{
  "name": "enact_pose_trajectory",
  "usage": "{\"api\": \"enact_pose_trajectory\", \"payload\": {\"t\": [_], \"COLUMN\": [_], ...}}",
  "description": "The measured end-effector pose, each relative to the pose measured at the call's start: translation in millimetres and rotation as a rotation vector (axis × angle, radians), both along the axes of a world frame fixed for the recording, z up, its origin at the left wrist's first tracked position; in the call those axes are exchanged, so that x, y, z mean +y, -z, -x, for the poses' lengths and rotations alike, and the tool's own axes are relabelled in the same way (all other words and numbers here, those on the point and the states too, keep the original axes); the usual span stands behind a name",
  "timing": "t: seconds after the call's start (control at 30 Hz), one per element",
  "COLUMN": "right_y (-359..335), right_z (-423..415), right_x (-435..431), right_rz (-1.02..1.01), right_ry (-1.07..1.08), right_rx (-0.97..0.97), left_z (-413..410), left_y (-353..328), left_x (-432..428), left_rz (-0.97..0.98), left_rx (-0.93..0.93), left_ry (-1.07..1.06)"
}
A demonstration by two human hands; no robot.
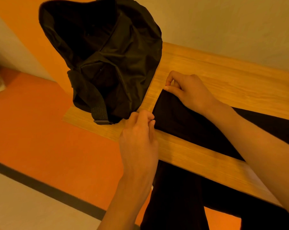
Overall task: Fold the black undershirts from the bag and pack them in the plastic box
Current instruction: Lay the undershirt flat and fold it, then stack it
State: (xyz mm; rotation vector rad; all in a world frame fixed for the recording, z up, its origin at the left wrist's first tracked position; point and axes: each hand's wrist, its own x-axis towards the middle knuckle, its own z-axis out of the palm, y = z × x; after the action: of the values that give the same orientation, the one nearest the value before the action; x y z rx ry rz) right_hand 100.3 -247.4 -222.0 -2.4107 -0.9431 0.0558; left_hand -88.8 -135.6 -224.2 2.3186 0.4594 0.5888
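The left hand (138,135) is reached in from the bottom of the view, with the forearm running up and slightly right and the back of the hand turned to the camera. The fingers are curled and the grip is narrow: thumb and forefinger are pinched on the near left corner of the black undershirt (178,117). The right hand (190,92) is brought in from the right edge, with the forearm laid across above the cloth and the wrist angled left. Its grip is narrow too: the far left corner of the undershirt is pinched between thumb and forefinger, and the forefinger is arched above the table (223,75).

The undershirt is laid flat on the table, its left edge stretched straight between the two grips. The rest of the cloth is extended to the right, under the right forearm, toward the frame edge. Both corners are held at the fingertips, not in the palms.

The black bag (107,55) is stood on the left end of the table, slumped with its mouth open, and a webbing strap (99,110) with a buckle is hung at its near side. The bag is just beside the left hand and near the undershirt's left edge; whether the knuckles touch it cannot be told. An orange floor (41,122) is seen left of the table. Dark fabric (173,196) is seen below the table's near edge; what it is cannot be told.
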Motion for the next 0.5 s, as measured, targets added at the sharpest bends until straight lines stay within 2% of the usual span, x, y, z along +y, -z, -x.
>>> {"api": "enact_pose_trajectory", "payload": {"t": [0.2, 0.4, 0.5], "right_y": [3, 1, 0], "right_z": [-6, -17, -20], "right_x": [0, -1, -3], "right_rz": [0.105, 0.173, 0.143], "right_ry": [-0.033, -0.018, 0.023], "right_rx": [-0.176, -0.230, -0.219], "left_z": [-2, -2, -3], "left_y": [2, 4, -3], "left_x": [3, 3, -1], "left_rz": [-0.052, -0.099, -0.100], "left_rx": [0.028, 0.072, 0.040], "left_ry": [-0.007, 0.009, -0.005]}}
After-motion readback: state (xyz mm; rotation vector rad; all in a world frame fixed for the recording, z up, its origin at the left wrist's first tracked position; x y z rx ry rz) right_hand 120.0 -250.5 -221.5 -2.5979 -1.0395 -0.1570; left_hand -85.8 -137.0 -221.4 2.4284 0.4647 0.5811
